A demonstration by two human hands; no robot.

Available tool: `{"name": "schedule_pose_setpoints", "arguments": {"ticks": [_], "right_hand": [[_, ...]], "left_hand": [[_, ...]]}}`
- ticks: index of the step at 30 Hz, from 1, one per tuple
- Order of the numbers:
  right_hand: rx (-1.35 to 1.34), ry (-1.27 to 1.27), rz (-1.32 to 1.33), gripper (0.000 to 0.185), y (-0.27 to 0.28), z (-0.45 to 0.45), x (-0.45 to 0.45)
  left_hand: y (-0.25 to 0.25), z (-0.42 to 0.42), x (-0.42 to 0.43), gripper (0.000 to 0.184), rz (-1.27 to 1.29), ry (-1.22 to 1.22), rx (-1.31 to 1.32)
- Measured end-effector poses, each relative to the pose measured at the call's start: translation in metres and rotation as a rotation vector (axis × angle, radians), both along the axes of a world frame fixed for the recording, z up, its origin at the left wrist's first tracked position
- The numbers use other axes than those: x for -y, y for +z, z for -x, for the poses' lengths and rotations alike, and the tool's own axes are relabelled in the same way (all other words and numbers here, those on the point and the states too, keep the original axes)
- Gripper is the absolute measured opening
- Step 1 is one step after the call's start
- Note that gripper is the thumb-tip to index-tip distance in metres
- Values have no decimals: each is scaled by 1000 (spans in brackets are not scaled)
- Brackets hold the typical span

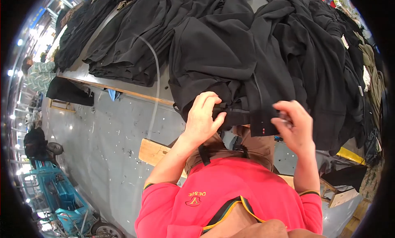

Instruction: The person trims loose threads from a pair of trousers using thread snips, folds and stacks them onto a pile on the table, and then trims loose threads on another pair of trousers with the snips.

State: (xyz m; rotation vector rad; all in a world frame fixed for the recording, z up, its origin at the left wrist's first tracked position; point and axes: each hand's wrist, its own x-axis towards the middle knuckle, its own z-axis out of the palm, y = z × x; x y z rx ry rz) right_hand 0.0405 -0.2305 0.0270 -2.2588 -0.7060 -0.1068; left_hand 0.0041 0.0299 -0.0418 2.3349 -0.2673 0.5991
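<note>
A black cloth garment (214, 48), perhaps trousers, lies bunched at the table's near edge in front of me. My left hand (202, 118) is at its folded near edge, fingers curled on the dark fabric and thumb apart from them. To the right, my right hand (295, 126) is raised beside a hanging black panel (262, 110) with small red and white marks near its bottom. Its thumb and fingertips are closed around something small and greyish, too blurred to name. The left fingertips are partly hidden in the folds.
More black garments (127, 53) are piled across the table, whose wooden edge (123, 90) shows at left. A wooden bench (154, 152) is under me. A teal cart (57, 192) stands on the grey floor at lower left. A person (40, 75) is at far left.
</note>
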Motion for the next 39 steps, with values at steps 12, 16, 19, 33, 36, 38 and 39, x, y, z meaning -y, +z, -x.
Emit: {"name": "schedule_pose_setpoints", "arguments": {"ticks": [12, 16, 19, 33, 36, 38, 39], "right_hand": [[99, 57, -173, 9, -67, -43, -36], [-626, 47, -776, 19, -75, -38, -15], [-780, 94, -965, 21, -68, -33, -12], [-743, 189, -945, 22, -49, -41, -13], [-764, 164, -1005, 22, -60, -44, -11], [-769, 162, -1060, 22, -62, -47, -7], [-774, 166, -1085, 22, -61, -47, -4]], "left_hand": [[-3, 3, -7, 24, 187, 5, 7], [12, 7, 7, 19, 353, -45, 88], [20, 5, 26, 15, 349, -194, 113], [33, -64, 63, 29, -233, -287, -73], [14, -75, 58, 17, -222, -313, -110], [6, -82, 56, 13, -147, -335, -121], [6, -84, 56, 12, -146, -341, -108]]}}
